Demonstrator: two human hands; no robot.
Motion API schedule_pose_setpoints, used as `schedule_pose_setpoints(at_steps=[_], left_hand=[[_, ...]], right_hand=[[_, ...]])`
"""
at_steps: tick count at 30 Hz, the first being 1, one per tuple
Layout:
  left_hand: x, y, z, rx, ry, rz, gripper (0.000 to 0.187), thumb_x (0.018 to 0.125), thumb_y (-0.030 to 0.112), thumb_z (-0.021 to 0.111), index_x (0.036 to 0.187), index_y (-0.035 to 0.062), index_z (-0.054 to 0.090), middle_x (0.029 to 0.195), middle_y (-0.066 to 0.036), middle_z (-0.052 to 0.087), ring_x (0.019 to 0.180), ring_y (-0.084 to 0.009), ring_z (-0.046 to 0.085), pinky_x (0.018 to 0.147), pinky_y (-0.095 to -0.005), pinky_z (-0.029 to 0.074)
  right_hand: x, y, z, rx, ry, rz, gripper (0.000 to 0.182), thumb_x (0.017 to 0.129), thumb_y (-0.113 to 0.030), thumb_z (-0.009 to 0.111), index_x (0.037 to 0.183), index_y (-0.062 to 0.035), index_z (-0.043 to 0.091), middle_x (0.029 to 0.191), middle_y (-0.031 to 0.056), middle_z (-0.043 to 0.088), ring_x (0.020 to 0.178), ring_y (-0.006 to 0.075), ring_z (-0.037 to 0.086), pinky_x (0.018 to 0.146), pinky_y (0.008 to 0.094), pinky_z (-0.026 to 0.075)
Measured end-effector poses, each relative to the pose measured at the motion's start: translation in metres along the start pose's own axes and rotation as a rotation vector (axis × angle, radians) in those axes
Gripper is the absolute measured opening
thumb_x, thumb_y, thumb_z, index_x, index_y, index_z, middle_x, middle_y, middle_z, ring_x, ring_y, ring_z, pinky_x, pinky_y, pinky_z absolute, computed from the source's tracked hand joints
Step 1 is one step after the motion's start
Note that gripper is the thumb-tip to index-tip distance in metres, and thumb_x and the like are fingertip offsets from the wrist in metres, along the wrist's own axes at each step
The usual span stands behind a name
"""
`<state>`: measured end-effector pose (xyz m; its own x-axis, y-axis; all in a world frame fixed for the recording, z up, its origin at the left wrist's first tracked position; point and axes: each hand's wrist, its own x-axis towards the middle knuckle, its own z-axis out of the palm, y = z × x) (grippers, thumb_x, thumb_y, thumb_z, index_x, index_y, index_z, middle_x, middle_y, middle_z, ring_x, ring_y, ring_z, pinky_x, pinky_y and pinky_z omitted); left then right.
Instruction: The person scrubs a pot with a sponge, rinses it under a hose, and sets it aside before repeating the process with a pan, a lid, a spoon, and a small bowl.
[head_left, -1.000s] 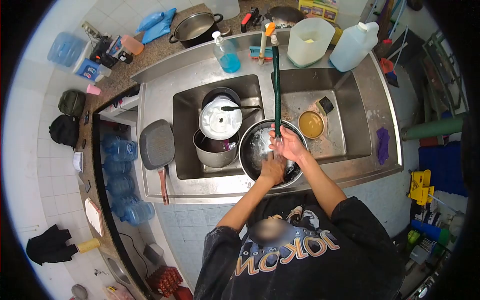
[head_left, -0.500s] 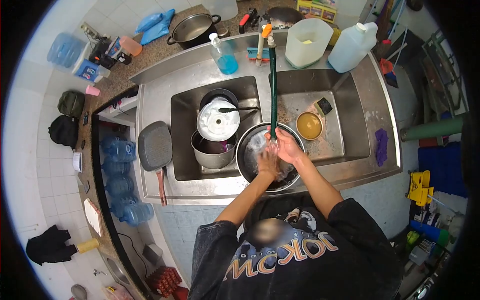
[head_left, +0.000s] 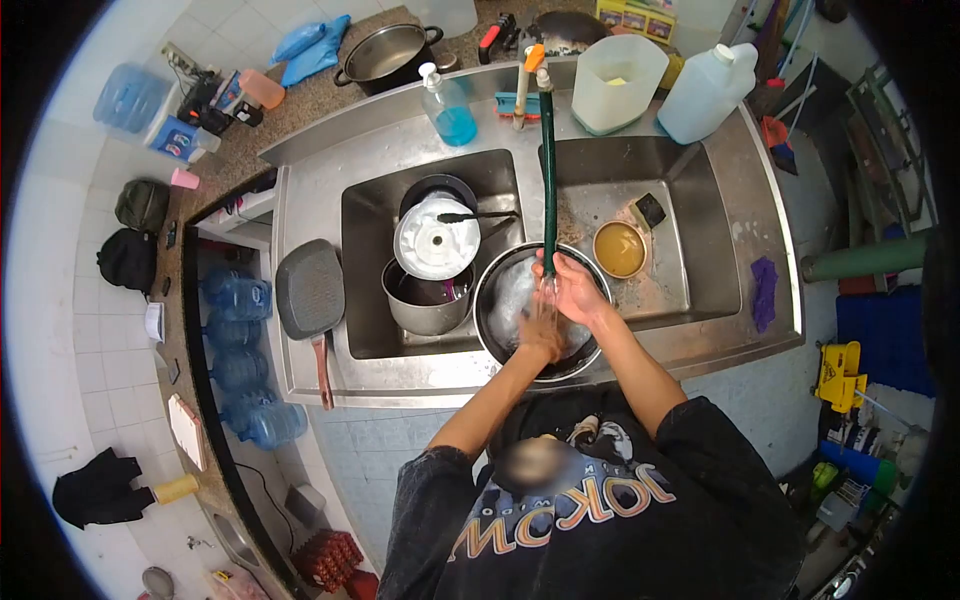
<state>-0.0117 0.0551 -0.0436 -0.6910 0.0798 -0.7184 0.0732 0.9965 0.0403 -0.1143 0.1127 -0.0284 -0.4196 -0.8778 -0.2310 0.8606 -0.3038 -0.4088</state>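
Observation:
A dark round pan point(head_left: 488, 330) with water in it rests at the sink's front, over the divider between two basins. My right hand point(head_left: 577, 290) grips the lower end of the green hose point(head_left: 548, 190), from which water runs into the pan. Inside the pan, my left hand point(head_left: 541, 333) is spread low over the wet bottom; its fingers are apart and hold nothing. Just right of the pan sits a small bowl of yellowish liquid point(head_left: 619, 249), with a sponge point(head_left: 649, 210) behind it.
The left basin holds a pot point(head_left: 428, 312) and a white lid point(head_left: 437, 240) with black tongs. A grey griddle pan point(head_left: 310, 290) lies left of it. Behind stand a blue soap bottle point(head_left: 452, 118), an open jug point(head_left: 617, 85) and a white jug point(head_left: 705, 95). A purple cloth point(head_left: 764, 293) lies right.
My left hand has shifted slightly within the pan, toward its right side. My right hand stays on the hose end.

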Motion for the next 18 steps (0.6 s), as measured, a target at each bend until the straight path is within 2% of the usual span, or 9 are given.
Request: schedule_pose_setpoints(at_steps=[2,5,6,7,9,13,15,17,18], left_hand=[[0.011,-0.002,0.021,-0.154,0.086,-0.360,0.084,0.086,0.061,0.050,0.152,0.0158,0.023,0.158,-0.020,0.005,0.139,-0.0540,0.012,0.107,-0.0660,0.020],[-0.049,-0.002,-0.017,-0.472,-0.041,-0.267,0.080,0.090,0.062,0.047,0.150,0.0146,0.026,0.156,-0.024,0.006,0.138,-0.0543,0.017,0.107,-0.0620,0.027],[-0.067,-0.003,-0.027,-0.510,0.004,-0.247,0.085,0.090,0.062,0.047,0.148,0.0037,0.026,0.153,-0.030,0.015,0.137,-0.0438,0.031,0.106,-0.0580,0.031],[-0.067,-0.008,-0.025,-0.510,0.004,-0.251,0.085,0.090,0.062,0.047,0.148,0.0037,0.026,0.153,-0.030,0.015,0.137,-0.0438,0.031,0.106,-0.0580,0.031],[-0.060,-0.016,-0.016,-0.487,-0.117,-0.207,0.078,0.089,0.061,0.050,0.136,-0.0014,0.045,0.145,-0.029,0.034,0.125,-0.0420,0.048,0.103,-0.0497,0.039],[-0.030,-0.019,0.010,-0.405,-0.131,-0.016,0.066,0.090,0.054,0.053,0.125,-0.0010,0.057,0.136,-0.025,0.048,0.114,-0.0414,0.056,0.098,-0.0449,0.045],[-0.007,-0.013,0.018,-0.415,-0.114,0.108,0.049,0.091,0.036,0.055,0.128,0.0045,0.056,0.133,-0.019,0.054,0.121,-0.0320,0.055,0.097,-0.0433,0.046],[0.009,-0.007,0.019,-0.251,0.100,0.033,0.044,0.091,0.027,0.053,0.128,0.0047,0.055,0.133,-0.018,0.054,0.118,-0.0328,0.057,0.100,-0.0419,0.044],[0.043,-0.005,0.039,-0.397,0.250,-0.070,0.043,0.091,0.025,0.051,0.130,0.0058,0.053,0.137,-0.016,0.051,0.123,-0.0339,0.051,0.102,-0.0462,0.041]], right_hand=[[-0.001,-0.001,0.003,-0.036,0.041,-0.029,0.031,0.101,-0.032,0.045,0.120,-0.0084,0.050,0.099,0.0043,0.057,0.075,0.0133,0.054,0.074,0.0358,0.049],[-0.001,-0.002,0.002,-0.088,0.071,-0.017,0.031,0.101,-0.032,0.044,0.121,-0.0088,0.050,0.100,0.0041,0.057,0.074,0.0136,0.054,0.075,0.0368,0.049],[-0.001,0.000,0.004,-0.085,0.069,-0.011,0.031,0.101,-0.032,0.044,0.121,-0.0088,0.050,0.100,0.0041,0.057,0.074,0.0136,0.054,0.075,0.0368,0.049],[0.000,0.001,0.006,-0.069,0.029,0.001,0.031,0.101,-0.032,0.044,0.121,-0.0089,0.050,0.100,0.0041,0.057,0.074,0.0136,0.054,0.076,0.0364,0.049],[-0.001,0.004,0.008,-0.055,-0.006,0.020,0.031,0.101,-0.032,0.045,0.121,-0.0090,0.050,0.101,0.0040,0.058,0.074,0.0135,0.054,0.076,0.0360,0.049],[0.004,0.001,0.008,-0.087,0.062,0.006,0.031,0.100,-0.033,0.047,0.120,-0.0101,0.051,0.101,0.0036,0.058,0.076,0.0138,0.057,0.076,0.0359,0.051],[0.006,0.004,0.005,-0.072,0.065,0.005,0.031,0.100,-0.034,0.048,0.120,-0.0105,0.051,0.101,0.0036,0.058,0.077,0.0139,0.057,0.076,0.0360,0.052],[0.005,0.006,0.001,-0.036,0.028,0.004,0.031,0.099,-0.033,0.049,0.120,-0.0109,0.051,0.101,0.0036,0.059,0.079,0.0145,0.058,0.077,0.0372,0.052],[0.006,0.006,0.000,-0.039,0.035,0.001,0.031,0.099,-0.034,0.050,0.119,-0.0109,0.052,0.101,0.0039,0.059,0.079,0.0147,0.058,0.077,0.0371,0.051]])
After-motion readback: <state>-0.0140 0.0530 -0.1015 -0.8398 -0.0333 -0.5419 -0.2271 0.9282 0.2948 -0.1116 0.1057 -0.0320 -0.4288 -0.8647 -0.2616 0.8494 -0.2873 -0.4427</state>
